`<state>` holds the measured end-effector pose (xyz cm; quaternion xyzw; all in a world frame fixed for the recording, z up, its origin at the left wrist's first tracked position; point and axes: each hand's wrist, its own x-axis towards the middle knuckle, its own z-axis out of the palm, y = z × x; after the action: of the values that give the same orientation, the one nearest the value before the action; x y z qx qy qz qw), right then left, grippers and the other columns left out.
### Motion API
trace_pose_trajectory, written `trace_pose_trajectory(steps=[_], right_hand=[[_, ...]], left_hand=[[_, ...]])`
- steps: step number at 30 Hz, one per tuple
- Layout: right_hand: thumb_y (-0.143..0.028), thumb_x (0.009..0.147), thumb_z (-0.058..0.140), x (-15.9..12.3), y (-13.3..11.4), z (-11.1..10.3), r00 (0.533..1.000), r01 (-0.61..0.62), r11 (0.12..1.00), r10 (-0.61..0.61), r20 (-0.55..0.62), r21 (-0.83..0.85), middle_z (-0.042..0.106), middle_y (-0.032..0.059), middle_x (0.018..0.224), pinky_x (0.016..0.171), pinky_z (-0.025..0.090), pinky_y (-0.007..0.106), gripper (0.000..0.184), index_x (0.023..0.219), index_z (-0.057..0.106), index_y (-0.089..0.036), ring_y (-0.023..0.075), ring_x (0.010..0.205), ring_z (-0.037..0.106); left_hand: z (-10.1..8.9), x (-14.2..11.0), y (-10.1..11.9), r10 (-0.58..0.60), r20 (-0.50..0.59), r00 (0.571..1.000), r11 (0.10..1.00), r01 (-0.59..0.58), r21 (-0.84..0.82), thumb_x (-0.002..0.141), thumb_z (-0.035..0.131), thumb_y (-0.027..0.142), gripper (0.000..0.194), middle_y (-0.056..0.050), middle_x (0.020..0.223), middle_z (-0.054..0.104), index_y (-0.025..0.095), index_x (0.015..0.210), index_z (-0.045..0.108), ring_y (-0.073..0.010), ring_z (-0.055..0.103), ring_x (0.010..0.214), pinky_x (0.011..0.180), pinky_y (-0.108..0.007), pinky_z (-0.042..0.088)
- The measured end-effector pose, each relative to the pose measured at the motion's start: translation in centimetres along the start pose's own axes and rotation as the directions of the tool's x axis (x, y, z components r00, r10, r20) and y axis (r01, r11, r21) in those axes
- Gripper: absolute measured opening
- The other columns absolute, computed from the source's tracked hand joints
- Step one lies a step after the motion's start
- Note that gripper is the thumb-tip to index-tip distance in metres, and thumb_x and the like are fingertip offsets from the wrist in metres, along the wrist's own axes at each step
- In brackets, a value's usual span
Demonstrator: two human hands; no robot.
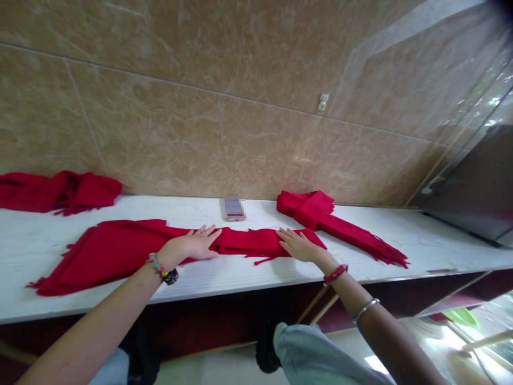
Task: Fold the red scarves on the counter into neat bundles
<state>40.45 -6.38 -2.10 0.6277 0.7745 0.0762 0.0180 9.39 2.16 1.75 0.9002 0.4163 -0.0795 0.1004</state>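
A long red scarf (248,241) lies across the white tabletop, its right part narrowed to a strip and its left part spread wide. Flat on the middle of it rests my left hand (196,245), fingers apart. Near the scarf's right end my right hand (298,246) also presses down with its fingers stretched out. A thin red strand hangs loose below the strip between the hands. Just behind, to the right, lies a folded red scarf (316,209) with its fringed tail pointing right.
Another bunched red scarf (60,192) lies against the wall at the far left. Behind the hands a phone (234,209) lies near the tiled wall (200,139). A dark box-like object (473,187) stands at the right end. A green basin (460,316) is low at the right.
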Motion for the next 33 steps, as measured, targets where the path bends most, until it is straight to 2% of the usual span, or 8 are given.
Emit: trace_pose_trajectory(steps=[4, 10, 15, 18, 22, 24, 27, 33], right_hand=[[-0.033, 0.092, 0.028, 2.4, -3.7, -1.9, 0.994, 0.014, 0.994, -0.001, -0.109, 0.112, 0.033, 0.0145, 0.139, 0.096, 0.028, 0.058, 0.044, 0.133, 0.037, -0.017, 0.0307, 0.129, 0.026], [-0.040, 0.089, 0.036, 6.5, -11.8, -2.6, 0.921, 0.388, 0.893, -0.369, -0.124, 0.227, 0.034, 0.0143, 0.139, 0.102, 0.026, 0.047, 0.052, 0.134, 0.033, -0.013, 0.0248, 0.129, 0.026], [-0.038, 0.087, 0.041, 7.9, -13.3, -1.5, 0.901, 0.434, 0.855, -0.412, -0.136, 0.285, 0.038, 0.0149, 0.137, 0.102, 0.030, 0.037, 0.056, 0.135, 0.032, -0.011, 0.0230, 0.126, 0.033], [-0.039, 0.089, 0.038, 7.6, -12.8, -0.7, 0.896, 0.443, 0.842, -0.403, -0.186, 0.309, 0.036, 0.0128, 0.138, 0.104, 0.028, 0.039, 0.055, 0.136, 0.030, -0.013, 0.0223, 0.127, 0.031], [-0.033, 0.090, 0.033, 6.9, -12.2, 0.2, 0.899, 0.430, 0.837, -0.364, -0.242, 0.338, 0.036, 0.0131, 0.138, 0.104, 0.030, 0.039, 0.050, 0.135, 0.032, -0.012, 0.0208, 0.127, 0.032], [-0.030, 0.090, 0.033, 6.8, -12.2, 0.5, 0.902, 0.421, 0.839, -0.348, -0.254, 0.346, 0.037, 0.0126, 0.138, 0.104, 0.030, 0.039, 0.048, 0.135, 0.033, -0.012, 0.0203, 0.126, 0.033], [-0.029, 0.089, 0.034, 6.8, -12.1, 0.8, 0.900, 0.425, 0.833, -0.348, -0.262, 0.353, 0.037, 0.0117, 0.138, 0.104, 0.030, 0.039, 0.048, 0.134, 0.034, -0.013, 0.0201, 0.126, 0.034], [-0.030, 0.089, 0.037, 7.2, -11.3, 1.4, 0.893, 0.442, 0.818, -0.363, -0.268, 0.367, 0.041, 0.0102, 0.135, 0.103, 0.032, 0.040, 0.045, 0.131, 0.040, -0.017, 0.0209, 0.123, 0.038]], left_hand=[[-1.2, -2.5, -3.2, -0.124, 0.001, 0.992, 0.991, 0.123, -0.051, 0.072, 0.047, 0.055, 0.087, -0.015, 0.145, 0.008, 0.014, 0.141, 0.015, -0.0308, 0.013, 0.132, 0.103, -0.041, 0.022], [0.1, -5.1, -6.5, -0.222, 0.041, 0.974, 0.973, 0.223, -0.049, 0.060, 0.059, 0.055, 0.101, -0.017, 0.145, 0.004, 0.016, 0.141, 0.014, -0.0335, 0.007, 0.133, 0.101, -0.046, 0.023], [1.1, -7.8, -9.4, -0.310, -0.056, 0.949, 0.951, 0.308, -0.039, 0.068, 0.048, 0.062, 0.094, -0.013, 0.146, -0.006, 0.019, 0.142, 0.009, -0.0324, -0.002, 0.133, 0.102, -0.052, 0.015], [1.5, -9.5, -12.1, -0.459, -0.105, 0.882, 0.888, 0.454, -0.069, 0.073, 0.037, 0.066, 0.086, -0.011, 0.147, -0.003, 0.021, 0.142, 0.011, -0.0356, -0.001, 0.132, 0.099, -0.059, 0.014], [1.6, -11.9, -16.3, -0.696, -0.186, 0.693, 0.717, 0.662, -0.218, 0.069, 0.046, 0.065, 0.093, -0.019, 0.145, 0.009, 0.015, 0.141, 0.015, -0.0430, 0.012, 0.129, 0.095, -0.061, 0.023], [1.2, -13.1, -17.8, -0.729, -0.179, 0.661, 0.670, 0.634, -0.388, 0.064, 0.057, 0.058, 0.100, -0.024, 0.140, 0.024, 0.008, 0.140, 0.015, -0.0404, 0.029, 0.125, 0.095, -0.051, 0.033], [0.5, -14.1, -18.4, -0.684, -0.199, 0.702, 0.630, 0.431, -0.646, 0.057, 0.068, 0.045, 0.098, -0.019, 0.126, 0.049, 0.009, 0.136, 0.023, -0.0311, 0.050, 0.111, 0.088, -0.037, 0.044], [-0.3, -13.9, -17.3, -0.566, -0.243, 0.788, 0.466, 0.062, -0.883, 0.049, 0.075, 0.045, 0.066, -0.009, 0.101, 0.066, 0.013, 0.104, 0.058, -0.0268, 0.060, 0.093, 0.079, -0.037, 0.049]])
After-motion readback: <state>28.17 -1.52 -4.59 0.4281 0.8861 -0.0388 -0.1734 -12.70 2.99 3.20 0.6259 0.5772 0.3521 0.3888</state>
